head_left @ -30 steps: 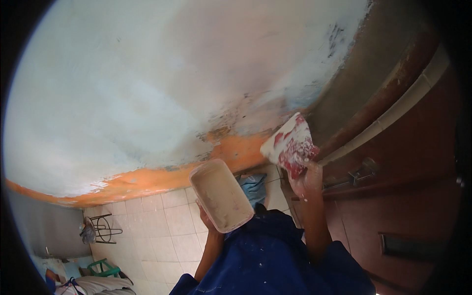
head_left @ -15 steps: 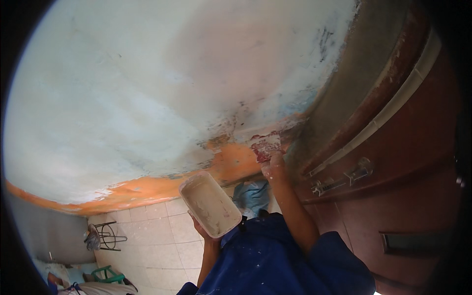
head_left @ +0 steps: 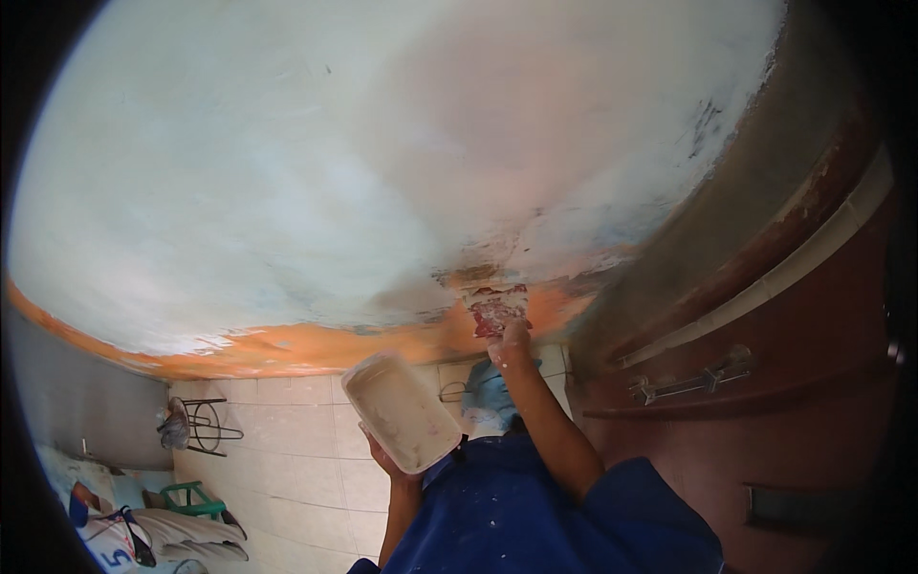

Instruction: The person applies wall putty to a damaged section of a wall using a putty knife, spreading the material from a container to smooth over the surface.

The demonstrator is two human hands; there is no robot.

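Observation:
My left hand (head_left: 384,457) grips the side of a pale rectangular tub (head_left: 405,413), which is tilted and smeared inside with whitish paste. In my right hand (head_left: 511,342) is a putty knife (head_left: 497,308), its wide reddish blade crusted with white filler. The blade lies at the wall (head_left: 287,172), over the orange strip (head_left: 411,340) just under a dark, scraped patch (head_left: 478,270). Most of the wall above is coated whitish-grey. The knife's handle is hidden by my fingers.
A dark red door (head_left: 688,430) with a metal handle (head_left: 693,376) stands at the right. A blue cloth-like thing (head_left: 488,397) is below my right forearm. On the tiled floor (head_left: 287,459), left, are a metal-framed stool (head_left: 206,426), a green stool (head_left: 191,499) and another person (head_left: 182,531).
My right hand has moved the putty knife left and slightly down along the wall. The view has shifted, showing more of the other person. My left hand still holds the tub.

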